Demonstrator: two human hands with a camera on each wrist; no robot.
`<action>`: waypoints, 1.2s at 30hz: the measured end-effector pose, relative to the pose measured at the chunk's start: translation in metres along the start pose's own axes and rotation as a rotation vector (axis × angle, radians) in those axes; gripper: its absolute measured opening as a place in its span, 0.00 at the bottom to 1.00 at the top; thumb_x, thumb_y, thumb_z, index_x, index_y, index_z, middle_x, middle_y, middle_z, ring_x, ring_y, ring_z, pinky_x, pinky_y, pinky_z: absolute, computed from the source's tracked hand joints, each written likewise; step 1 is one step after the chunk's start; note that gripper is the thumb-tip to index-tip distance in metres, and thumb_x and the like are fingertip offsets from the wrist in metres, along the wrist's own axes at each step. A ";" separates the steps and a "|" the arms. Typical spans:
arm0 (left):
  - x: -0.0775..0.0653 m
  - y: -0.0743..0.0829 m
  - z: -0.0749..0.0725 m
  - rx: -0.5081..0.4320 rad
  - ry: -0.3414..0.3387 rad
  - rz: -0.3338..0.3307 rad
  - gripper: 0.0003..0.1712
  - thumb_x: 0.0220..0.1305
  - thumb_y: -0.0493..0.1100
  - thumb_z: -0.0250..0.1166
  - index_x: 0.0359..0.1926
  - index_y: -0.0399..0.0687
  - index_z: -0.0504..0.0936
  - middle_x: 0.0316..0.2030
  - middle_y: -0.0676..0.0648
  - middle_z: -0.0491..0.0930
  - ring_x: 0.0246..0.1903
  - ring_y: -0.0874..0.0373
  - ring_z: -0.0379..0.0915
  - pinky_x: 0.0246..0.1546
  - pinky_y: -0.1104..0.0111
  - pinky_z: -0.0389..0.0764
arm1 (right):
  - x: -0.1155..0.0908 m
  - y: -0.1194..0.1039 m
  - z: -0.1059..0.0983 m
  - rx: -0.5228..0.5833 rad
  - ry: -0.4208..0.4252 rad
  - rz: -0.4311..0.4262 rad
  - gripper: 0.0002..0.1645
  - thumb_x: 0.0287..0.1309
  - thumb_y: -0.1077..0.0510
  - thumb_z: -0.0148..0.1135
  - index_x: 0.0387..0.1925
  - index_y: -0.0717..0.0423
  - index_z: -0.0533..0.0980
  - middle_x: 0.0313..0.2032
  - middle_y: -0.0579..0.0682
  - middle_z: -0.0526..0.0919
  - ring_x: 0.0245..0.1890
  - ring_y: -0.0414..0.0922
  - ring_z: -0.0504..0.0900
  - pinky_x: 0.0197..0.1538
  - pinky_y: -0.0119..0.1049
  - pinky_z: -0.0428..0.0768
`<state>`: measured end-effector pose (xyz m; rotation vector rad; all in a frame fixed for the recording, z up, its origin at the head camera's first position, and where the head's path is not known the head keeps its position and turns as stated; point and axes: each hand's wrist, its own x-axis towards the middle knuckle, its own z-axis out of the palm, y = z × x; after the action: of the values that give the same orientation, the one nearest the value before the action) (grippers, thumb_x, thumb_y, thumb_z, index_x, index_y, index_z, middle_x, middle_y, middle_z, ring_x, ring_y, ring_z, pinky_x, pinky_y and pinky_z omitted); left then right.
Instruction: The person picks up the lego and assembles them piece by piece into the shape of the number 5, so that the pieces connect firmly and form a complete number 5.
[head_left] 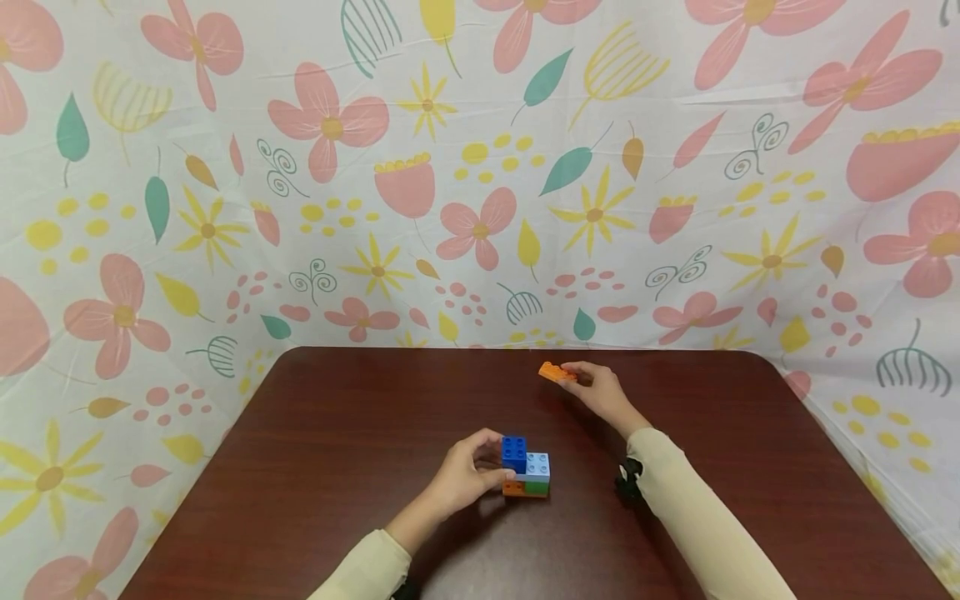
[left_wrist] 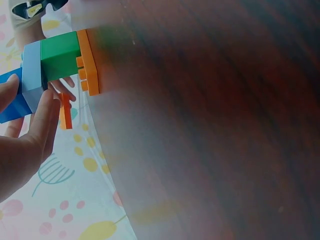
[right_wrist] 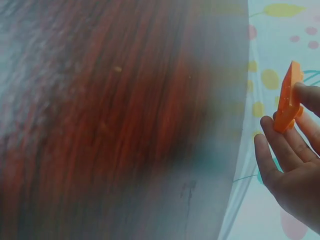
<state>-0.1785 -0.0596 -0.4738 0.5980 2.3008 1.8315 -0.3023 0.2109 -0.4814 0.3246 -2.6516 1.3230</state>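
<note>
A small stack of toy building bricks stands on the table in the head view. At its base lies a flat orange brick (left_wrist: 89,65), with a green brick (head_left: 537,487) on its right part. A light blue brick (head_left: 537,464) crosses above, and a dark blue brick (head_left: 513,454) sits on its left end. My left hand (head_left: 461,475) grips the stack from the left, thumb on the dark blue brick in the left wrist view. Farther back, my right hand (head_left: 600,392) pinches a thin orange brick (right_wrist: 287,97) above the table, apart from the stack.
The dark brown table (head_left: 360,417) has rounded far corners. A white cloth (head_left: 465,225) printed with flowers and leaves hangs behind it and along both sides. Each wrist wears something black, partly seen by the right sleeve (head_left: 682,500).
</note>
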 end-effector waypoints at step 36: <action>-0.009 0.033 -0.002 0.002 -0.010 0.004 0.19 0.55 0.27 0.68 0.48 0.31 0.74 0.40 0.33 0.79 0.42 0.39 0.77 0.38 0.69 0.82 | -0.035 -0.031 -0.015 0.019 -0.061 -0.217 0.18 0.60 0.54 0.65 0.52 0.52 0.80 0.48 0.52 0.82 0.48 0.51 0.80 0.53 0.52 0.77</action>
<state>-0.1637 -0.0591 -0.4428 0.6111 2.2973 1.8232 -0.2598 0.2097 -0.4572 0.6449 -2.5653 1.2892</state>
